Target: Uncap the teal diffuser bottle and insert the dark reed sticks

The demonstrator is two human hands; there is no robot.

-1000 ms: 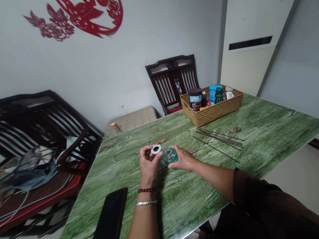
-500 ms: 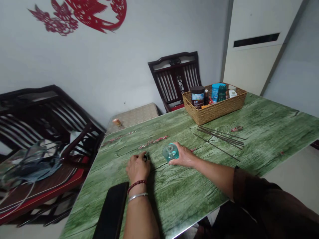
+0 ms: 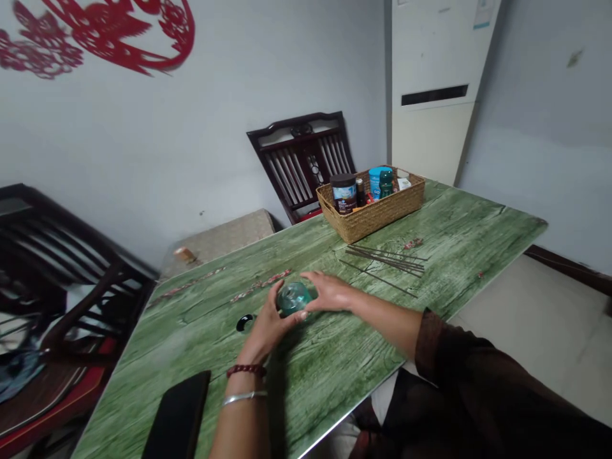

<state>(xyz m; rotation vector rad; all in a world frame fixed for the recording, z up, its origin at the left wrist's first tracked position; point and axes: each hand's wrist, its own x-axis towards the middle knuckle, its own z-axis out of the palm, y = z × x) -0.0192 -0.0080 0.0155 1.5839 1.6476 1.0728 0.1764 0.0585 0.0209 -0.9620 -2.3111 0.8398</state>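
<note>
A small clear glass bottle (image 3: 293,298) with blue-green liquid is in the middle of the near table, seen from above. My left hand (image 3: 270,322) curves round its left and near side, thumb along the front. From the right, my right hand (image 3: 327,292) grips the same bottle, its thumb close to the left thumb. The bottle's lower part is partly hidden by the fingers. Left of my left hand lies a shiny black ring-like cap (image 3: 245,322). Several thin dark reed sticks (image 3: 382,260) lie loosely together on the table, beyond my right hand.
A woven basket (image 3: 373,220) holding jars and bottles stands on the green wood-patterned table (image 3: 191,344). A black phone (image 3: 176,414) lies near the left edge. Dark wooden chairs (image 3: 306,162) stand beyond the table and at the left, beside a low side table (image 3: 229,239).
My left hand has let go of the black cap, leaving it on the table, and moved right onto the bottle. My right hand still holds the bottle. The view has turned right.
</note>
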